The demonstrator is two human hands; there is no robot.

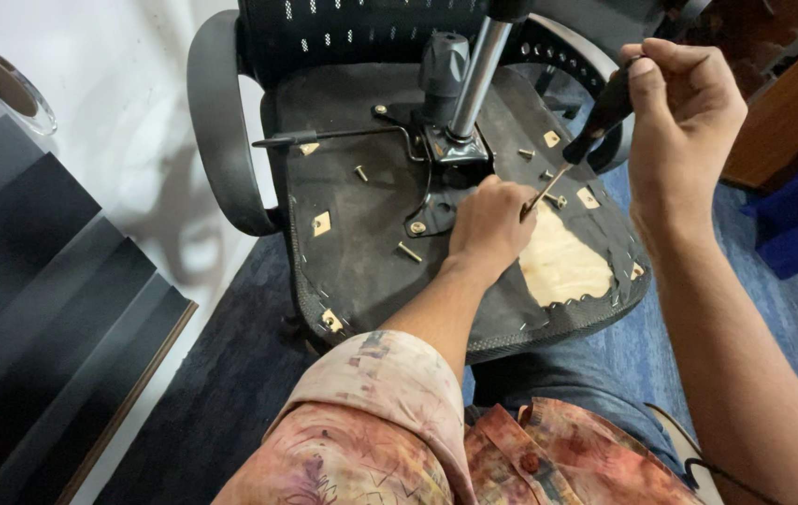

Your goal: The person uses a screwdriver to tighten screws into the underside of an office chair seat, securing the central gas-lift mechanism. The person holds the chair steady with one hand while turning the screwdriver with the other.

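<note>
The left hand (488,224) covered the tip of the thin metal screwdriver shaft (543,193), so what it touched could not be seen. The right hand (684,122) hid the top of the black screwdriver handle (604,112). The top edge cut off the shiny silver chair pole (478,79). The small brass screws (409,251) were too tiny to tell apart.

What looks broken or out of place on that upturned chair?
The black fabric under the seat is torn open near the left hand, baring pale wood. Loose bolts lie scattered on it. The right hand holds a screwdriver tip down beside the tear.
</note>
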